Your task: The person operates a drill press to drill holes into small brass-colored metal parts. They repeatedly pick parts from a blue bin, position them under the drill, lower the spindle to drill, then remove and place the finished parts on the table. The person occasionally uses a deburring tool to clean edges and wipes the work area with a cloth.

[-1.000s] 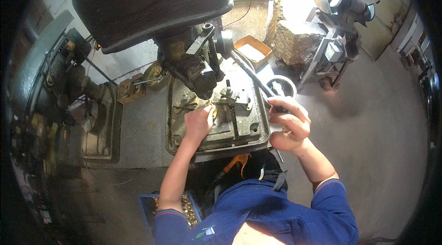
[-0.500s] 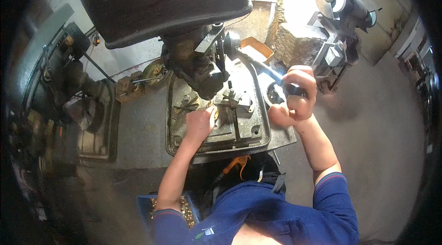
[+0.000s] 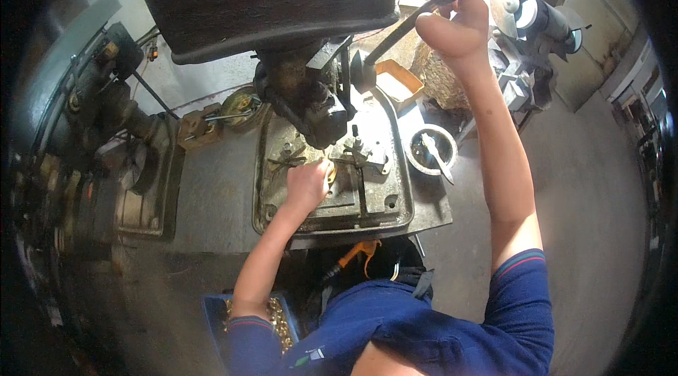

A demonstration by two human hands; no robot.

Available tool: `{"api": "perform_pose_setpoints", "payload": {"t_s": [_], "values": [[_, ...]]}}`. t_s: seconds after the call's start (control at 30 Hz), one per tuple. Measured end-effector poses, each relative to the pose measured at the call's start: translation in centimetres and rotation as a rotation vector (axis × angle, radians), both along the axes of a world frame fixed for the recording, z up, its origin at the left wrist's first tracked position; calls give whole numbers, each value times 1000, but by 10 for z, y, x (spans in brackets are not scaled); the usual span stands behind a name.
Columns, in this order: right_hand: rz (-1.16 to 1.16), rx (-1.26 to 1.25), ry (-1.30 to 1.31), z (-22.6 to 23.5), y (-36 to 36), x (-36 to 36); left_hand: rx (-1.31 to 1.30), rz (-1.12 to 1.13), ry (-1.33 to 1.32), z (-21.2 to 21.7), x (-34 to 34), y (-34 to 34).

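Note:
My right hand (image 3: pixel 455 12) is raised high at the upper right, closed around the dark feed lever (image 3: pixel 395 33) of a drill press (image 3: pixel 311 93). My left hand (image 3: pixel 307 185) rests on the grey metal machine table (image 3: pixel 385 210), fingers curled on a small brass-coloured piece (image 3: pixel 330 175) under the drill head, beside a clamping fixture (image 3: pixel 360 157). The tip of the drill is hidden by the dark machine head.
A round dark bowl with a brush (image 3: pixel 432 151) stands right of the table, an orange tray (image 3: pixel 399 79) behind it. A blue crate of brass parts (image 3: pixel 272 316) lies by my left elbow. Dark machinery (image 3: pixel 106 129) fills the left, a grinder (image 3: pixel 537 19) the upper right.
My right hand has swung the lever up from beside the table to high at the upper right. My left hand has stayed on the piece on the table.

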State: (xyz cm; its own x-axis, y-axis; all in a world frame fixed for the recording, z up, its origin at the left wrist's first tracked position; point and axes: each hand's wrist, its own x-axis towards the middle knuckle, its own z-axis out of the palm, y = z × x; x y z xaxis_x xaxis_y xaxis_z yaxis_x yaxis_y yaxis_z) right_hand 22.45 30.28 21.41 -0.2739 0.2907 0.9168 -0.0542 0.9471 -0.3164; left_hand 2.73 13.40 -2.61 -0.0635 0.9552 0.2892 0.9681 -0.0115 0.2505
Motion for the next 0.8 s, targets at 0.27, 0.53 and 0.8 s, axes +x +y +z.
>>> {"api": "perform_pose_setpoints", "payload": {"t_s": [0.27,0.53,0.8], "values": [[308,-577,-393,-135,-123,70,134,-212,-107,43,34,-61],[1104,-1830,-277,-250,-191,87,59,-734,138,30,92,-112],[834,-2028,-293,-276,-226,100,77,-952,375,17,118,-130]]}}
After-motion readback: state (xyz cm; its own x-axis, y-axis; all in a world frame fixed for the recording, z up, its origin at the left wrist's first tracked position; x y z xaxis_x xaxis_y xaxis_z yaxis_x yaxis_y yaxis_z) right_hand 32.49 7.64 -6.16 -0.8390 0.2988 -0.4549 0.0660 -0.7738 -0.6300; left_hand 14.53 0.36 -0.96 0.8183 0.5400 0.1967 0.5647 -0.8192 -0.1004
